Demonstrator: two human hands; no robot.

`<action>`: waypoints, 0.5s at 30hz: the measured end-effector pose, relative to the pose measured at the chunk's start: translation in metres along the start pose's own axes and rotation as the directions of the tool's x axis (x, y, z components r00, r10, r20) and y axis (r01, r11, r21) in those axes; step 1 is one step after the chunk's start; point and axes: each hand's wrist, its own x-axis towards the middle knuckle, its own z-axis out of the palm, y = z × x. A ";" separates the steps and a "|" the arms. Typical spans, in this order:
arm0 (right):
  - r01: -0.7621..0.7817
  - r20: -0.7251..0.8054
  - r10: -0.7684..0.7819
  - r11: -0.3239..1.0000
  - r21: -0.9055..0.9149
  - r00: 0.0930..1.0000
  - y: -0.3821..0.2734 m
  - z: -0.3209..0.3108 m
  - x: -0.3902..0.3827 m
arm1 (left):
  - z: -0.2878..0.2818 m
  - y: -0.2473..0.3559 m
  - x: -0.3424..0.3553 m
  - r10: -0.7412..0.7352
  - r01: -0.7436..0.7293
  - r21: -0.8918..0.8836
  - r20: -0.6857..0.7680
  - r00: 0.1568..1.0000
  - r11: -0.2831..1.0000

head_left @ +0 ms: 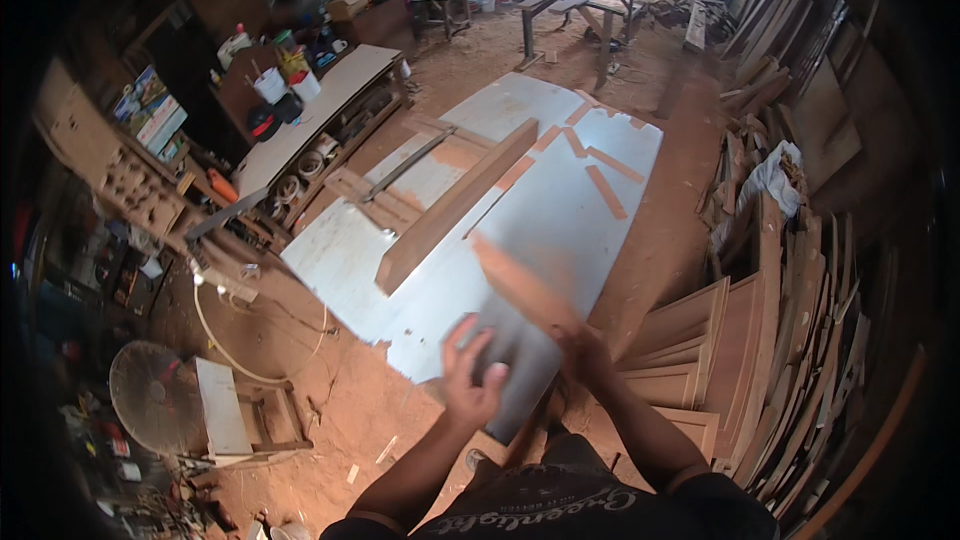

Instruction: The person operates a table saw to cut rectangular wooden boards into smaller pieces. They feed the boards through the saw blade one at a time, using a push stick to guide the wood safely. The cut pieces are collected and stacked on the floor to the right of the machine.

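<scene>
My right hand (pixel 580 348) is closed round the near end of a short wooden board (pixel 525 282), which slants up and away to the left above the worktable. Motion blurs both the board and the hand a little. Nothing is in my left hand (pixel 472 375); its fingers are spread over the near edge of the pale, dusty tabletop (pixel 560 230). Beyond the hands, a long thick wooden beam (pixel 460 202) lies across the table. Several short wood strips (pixel 606 191) are scattered toward the far right corner.
A wooden frame (pixel 430 165) with a dark metal bar rests at the table's left. Leaning wood panels (pixel 690 340) and stacked planks crowd the right. A fan (pixel 155 395) and a stool (pixel 250 410) stand at lower left. Two people are at the back left, another far off.
</scene>
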 end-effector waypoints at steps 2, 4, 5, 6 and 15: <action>0.344 0.158 -0.325 0.932 -0.114 0.933 -0.110 -0.007 0.011 | -0.041 0.008 -0.011 0.107 -0.062 0.184 -0.245 0.964 0.981; 0.536 0.301 -0.471 0.823 -0.188 0.829 -0.095 0.018 0.017 | -0.062 0.012 -0.011 0.200 -0.098 0.274 -0.376 0.905 0.957; 0.635 0.383 -0.538 0.747 -0.197 0.751 -0.094 0.029 0.025 | -0.072 0.008 -0.012 0.142 -0.066 0.248 -0.299 0.944 0.966; 0.643 0.432 -0.531 0.748 -0.163 0.729 -0.092 0.036 0.030 | -0.079 -0.003 -0.015 0.087 -0.046 0.298 -0.127 0.988 0.953; 0.624 0.370 -0.587 0.781 0.023 0.721 -0.079 0.070 0.113 | -0.058 -0.127 -0.004 -0.244 -0.141 0.671 0.445 0.861 0.728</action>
